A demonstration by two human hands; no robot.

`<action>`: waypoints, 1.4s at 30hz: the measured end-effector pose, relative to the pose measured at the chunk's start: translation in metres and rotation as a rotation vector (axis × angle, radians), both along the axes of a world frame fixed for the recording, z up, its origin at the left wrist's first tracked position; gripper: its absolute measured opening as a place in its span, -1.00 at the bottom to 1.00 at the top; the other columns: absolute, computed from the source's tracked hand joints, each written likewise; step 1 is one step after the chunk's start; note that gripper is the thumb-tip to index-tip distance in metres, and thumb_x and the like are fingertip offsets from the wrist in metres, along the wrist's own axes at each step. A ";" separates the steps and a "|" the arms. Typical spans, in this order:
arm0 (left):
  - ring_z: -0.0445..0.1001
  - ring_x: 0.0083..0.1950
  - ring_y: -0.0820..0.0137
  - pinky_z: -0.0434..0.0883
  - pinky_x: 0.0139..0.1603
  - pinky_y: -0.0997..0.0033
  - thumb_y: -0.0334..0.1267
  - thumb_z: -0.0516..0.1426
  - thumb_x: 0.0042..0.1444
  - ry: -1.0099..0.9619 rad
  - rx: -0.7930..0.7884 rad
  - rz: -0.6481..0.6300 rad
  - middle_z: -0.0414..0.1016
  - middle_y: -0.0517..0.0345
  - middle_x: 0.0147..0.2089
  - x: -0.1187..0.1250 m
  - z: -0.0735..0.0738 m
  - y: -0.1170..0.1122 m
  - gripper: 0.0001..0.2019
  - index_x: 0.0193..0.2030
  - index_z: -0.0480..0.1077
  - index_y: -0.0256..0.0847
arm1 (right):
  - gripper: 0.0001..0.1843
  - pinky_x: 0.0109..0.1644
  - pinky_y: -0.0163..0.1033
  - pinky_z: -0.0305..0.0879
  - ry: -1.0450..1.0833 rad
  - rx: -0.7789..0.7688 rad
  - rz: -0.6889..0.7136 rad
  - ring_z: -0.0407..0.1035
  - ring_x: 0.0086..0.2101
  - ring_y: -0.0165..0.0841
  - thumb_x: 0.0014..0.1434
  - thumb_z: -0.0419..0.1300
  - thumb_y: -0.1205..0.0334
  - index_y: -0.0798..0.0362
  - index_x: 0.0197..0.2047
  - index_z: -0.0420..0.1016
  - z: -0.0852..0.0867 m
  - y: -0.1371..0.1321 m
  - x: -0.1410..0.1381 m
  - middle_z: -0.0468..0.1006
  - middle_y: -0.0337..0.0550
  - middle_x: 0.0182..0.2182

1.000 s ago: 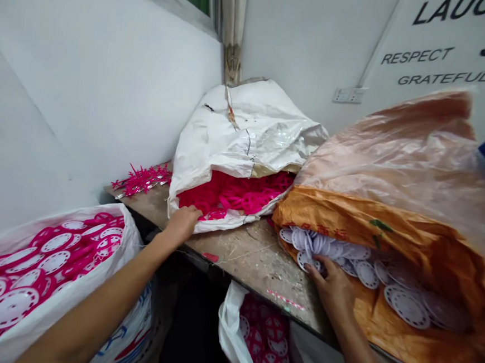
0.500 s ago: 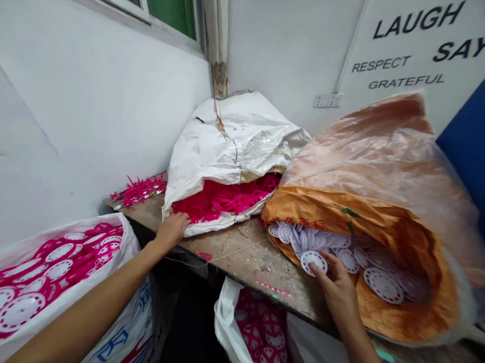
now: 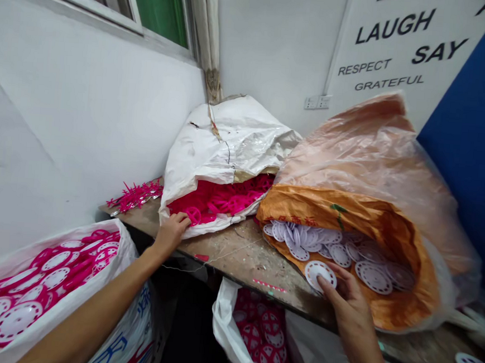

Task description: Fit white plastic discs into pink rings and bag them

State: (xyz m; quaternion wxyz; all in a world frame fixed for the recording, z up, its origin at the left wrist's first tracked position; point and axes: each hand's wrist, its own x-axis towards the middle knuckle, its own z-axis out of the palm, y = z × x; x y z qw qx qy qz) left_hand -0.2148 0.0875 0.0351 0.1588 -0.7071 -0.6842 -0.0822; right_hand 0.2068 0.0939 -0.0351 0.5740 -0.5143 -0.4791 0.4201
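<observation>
In the head view, the right hand [image 3: 350,304] pinched a white slotted disc [image 3: 320,276] just outside an orange sack [image 3: 303,200] of loose white discs [image 3: 372,277]. The left hand [image 3: 171,233] curled at the mouth of a white sack [image 3: 228,144] of pink plastic pieces [image 3: 232,199] (gripping one or not, I couldn't tell). Left of it, a printed white bag [image 3: 130,248] held pink-and-white discs [image 3: 17,321]; below, between both hands, another white bag [image 3: 224,317] held similar ones [image 3: 273,332].

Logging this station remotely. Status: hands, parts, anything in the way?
Right hand pinching white disc near orange sack. Left hand at mouth of white sack by pink parts, grip unclear. Nothing seen blocking disc; red scrap on table between hands.
</observation>
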 end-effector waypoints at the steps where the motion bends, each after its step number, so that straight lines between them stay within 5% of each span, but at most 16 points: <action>1: 0.35 0.02 0.29 0.31 0.03 0.27 -0.41 -0.04 0.20 -0.006 0.025 -0.024 0.40 -0.03 0.04 0.012 -0.001 -0.006 -0.75 -0.09 0.42 -0.19 | -0.39 -0.37 -0.31 0.32 0.019 -0.005 0.001 0.43 -0.30 -0.29 -0.08 0.29 -0.05 -0.01 0.03 0.33 0.005 -0.003 -0.004 0.54 -0.12 -0.21; 7: 0.43 0.02 0.33 0.41 -0.03 0.39 -0.43 -0.06 0.23 -0.220 0.140 -0.545 0.43 -0.03 0.03 0.118 -0.032 -0.036 -0.71 -0.04 0.43 -0.17 | -0.58 -0.18 -0.23 0.32 0.179 -0.020 0.213 0.43 -0.24 -0.27 -0.03 0.29 0.04 0.01 -0.11 0.37 0.041 -0.028 -0.043 0.56 -0.14 -0.23; 10: 0.43 0.06 0.29 0.42 0.01 0.34 -0.42 -0.05 0.22 -0.400 0.103 -0.685 0.43 -0.07 0.06 0.161 -0.046 -0.045 -0.70 -0.03 0.43 -0.17 | -0.70 -0.16 -0.25 0.31 0.260 -0.034 0.293 0.40 -0.27 -0.33 -0.01 0.29 0.11 0.02 -0.21 0.39 0.041 -0.033 -0.053 0.54 -0.21 -0.29; 13: 0.41 0.10 0.24 0.39 0.09 0.24 -0.37 0.02 0.19 -0.713 0.018 -0.651 0.35 -0.09 0.16 0.189 -0.050 -0.051 -0.77 -0.11 0.48 -0.18 | -0.72 -0.19 -0.27 0.31 0.325 -0.042 0.296 0.38 -0.32 -0.37 0.01 0.28 0.14 0.02 -0.21 0.37 0.030 -0.034 -0.047 0.51 -0.25 -0.32; 16: 0.44 0.07 0.18 0.42 0.05 0.17 -0.27 0.14 0.10 -1.251 -0.150 -0.471 0.22 -0.12 0.27 0.209 -0.045 -0.055 -0.73 -0.03 0.44 -0.17 | -0.71 -0.15 -0.24 0.31 0.301 -0.020 0.254 0.37 -0.27 -0.35 0.03 0.26 0.13 0.04 -0.17 0.38 0.021 -0.035 -0.037 0.50 -0.21 -0.27; 19: 0.52 -0.06 0.22 0.50 -0.12 0.25 -0.20 0.19 0.05 -1.792 -0.392 -0.230 0.37 -0.20 0.14 0.225 -0.041 -0.055 -0.47 0.18 0.24 -0.21 | -0.67 -0.09 -0.17 0.31 0.148 0.039 0.220 0.37 -0.21 -0.30 0.09 0.21 0.11 0.04 -0.09 0.40 0.017 -0.037 -0.035 0.49 -0.14 -0.21; 21: 0.52 -0.09 0.26 0.50 -0.16 0.34 -0.18 0.21 0.03 -1.949 -0.479 -0.153 0.47 -0.16 0.02 0.233 -0.041 -0.054 -0.44 0.17 0.24 -0.27 | -0.63 -0.03 -0.12 0.29 -0.069 0.116 0.171 0.35 -0.16 -0.26 0.11 0.18 0.12 0.01 -0.01 0.42 0.013 -0.040 -0.037 0.47 -0.10 -0.16; 26: 0.51 -0.12 0.30 0.51 -0.20 0.37 -0.08 0.20 0.01 -1.949 -0.390 -0.133 0.50 -0.02 -0.06 0.238 -0.047 -0.055 -0.53 0.04 0.35 -0.26 | -0.58 0.06 -0.05 0.23 -0.439 0.280 0.155 0.29 -0.03 -0.20 0.16 0.12 0.17 -0.12 0.11 0.40 0.006 -0.046 -0.041 0.40 -0.05 -0.03; 35: 0.48 -0.10 0.32 0.39 -0.05 0.39 -0.15 0.09 0.14 -1.551 -0.248 -0.295 0.54 0.06 -0.11 0.226 -0.053 -0.061 -0.72 -0.08 0.44 -0.23 | -0.75 -0.20 -0.19 0.32 -0.322 0.101 0.357 0.41 -0.28 -0.28 0.19 0.09 0.13 -0.04 -0.15 0.53 0.015 -0.043 -0.036 0.55 -0.17 -0.30; 42: 0.54 -0.18 0.29 0.47 -0.27 0.41 -0.11 0.18 0.03 -1.839 -0.554 -0.199 0.52 0.01 -0.08 0.223 -0.058 -0.071 -0.51 0.08 0.23 -0.21 | -0.68 -0.32 -0.28 0.29 -0.105 -0.039 0.465 0.36 -0.40 -0.39 0.13 0.13 0.13 0.01 -0.04 0.40 0.013 -0.043 -0.036 0.51 -0.20 -0.29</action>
